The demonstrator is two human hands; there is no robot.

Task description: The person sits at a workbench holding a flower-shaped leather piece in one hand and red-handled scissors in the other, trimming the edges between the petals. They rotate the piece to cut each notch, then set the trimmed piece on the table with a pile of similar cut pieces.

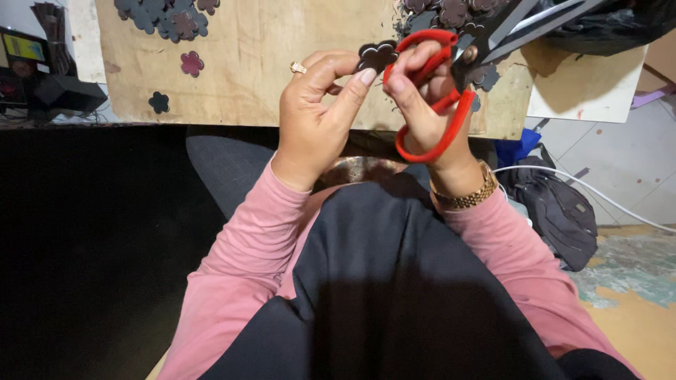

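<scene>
My left hand (317, 105) pinches a small dark flower-shaped cutout (377, 55) between thumb and fingers, held up over the wooden board (267, 63). My right hand (422, 98) grips red-handled scissors (451, 112), fingers through the loops. The scissor blades (521, 24) point up and to the right, apart from the cutout. A ring shows on my left hand and a gold watch (465, 193) on my right wrist. Both arms wear pink sleeves.
Several dark and maroon flower cutouts (169, 21) lie on the board at top left, one (191, 63) apart from them, and more (451, 13) at top middle. A black bag (563, 211) and white cable (605, 197) lie on the floor at right. A metal bowl (362, 169) sits below my hands.
</scene>
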